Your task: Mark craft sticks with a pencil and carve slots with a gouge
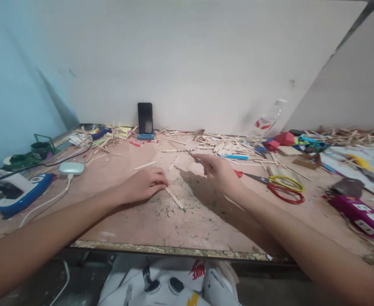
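Note:
My left hand [151, 183] rests low over the board, fingers curled together at the upper end of a wooden craft stick [174, 199]. The stick slants away from the fingertips toward the front edge. My right hand [217, 169] is held above the table with its index finger stretched forward and the other fingers partly bent. That fingertip is at the right end of a patterned pencil [177, 151]; whether it touches cannot be made out. Another craft stick [145, 165] lies beyond my left hand, and a short piece of stick [173, 163] lies between the hands.
Scissors [284, 187] with red and yellow handles lie by my right forearm. Behind are a blue pen [234, 157], a pile of sticks [230, 144], a phone [145, 119] on a stand and a bottle [268, 119]. Power strips [24, 197] and cables occupy the left; green shavings dot the middle.

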`<act>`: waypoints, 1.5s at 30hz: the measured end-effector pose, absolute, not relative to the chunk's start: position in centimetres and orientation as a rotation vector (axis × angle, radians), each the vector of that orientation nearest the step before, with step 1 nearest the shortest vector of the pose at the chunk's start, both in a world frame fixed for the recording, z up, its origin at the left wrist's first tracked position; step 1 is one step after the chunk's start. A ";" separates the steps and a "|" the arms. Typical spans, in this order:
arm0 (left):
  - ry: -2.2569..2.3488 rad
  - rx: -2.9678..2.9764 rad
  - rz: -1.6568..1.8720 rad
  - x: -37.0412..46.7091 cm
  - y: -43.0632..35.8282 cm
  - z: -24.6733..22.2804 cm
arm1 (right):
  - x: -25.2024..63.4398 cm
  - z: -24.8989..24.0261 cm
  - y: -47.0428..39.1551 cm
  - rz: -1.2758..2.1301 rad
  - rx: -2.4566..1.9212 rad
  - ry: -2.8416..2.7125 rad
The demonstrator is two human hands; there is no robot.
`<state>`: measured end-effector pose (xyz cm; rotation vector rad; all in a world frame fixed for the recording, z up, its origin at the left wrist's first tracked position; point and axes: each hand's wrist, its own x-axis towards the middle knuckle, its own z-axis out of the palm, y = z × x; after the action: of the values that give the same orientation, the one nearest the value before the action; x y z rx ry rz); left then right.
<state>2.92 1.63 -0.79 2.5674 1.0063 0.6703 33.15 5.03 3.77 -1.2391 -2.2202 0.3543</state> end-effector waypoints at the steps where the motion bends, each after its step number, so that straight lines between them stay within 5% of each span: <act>1: 0.998 2.578 0.669 2.9 1.6 -0.8 | 33.1 3.8 5.0 0.344 -1.225 -2.215; 45: 0.813 2.277 0.542 3.4 -0.4 1.6 | 32.9 3.1 3.9 0.302 -1.222 -2.490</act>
<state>3.44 -0.39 1.61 2.2765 0.8125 0.5418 32.85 3.88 3.07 -1.2223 -2.4895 0.3021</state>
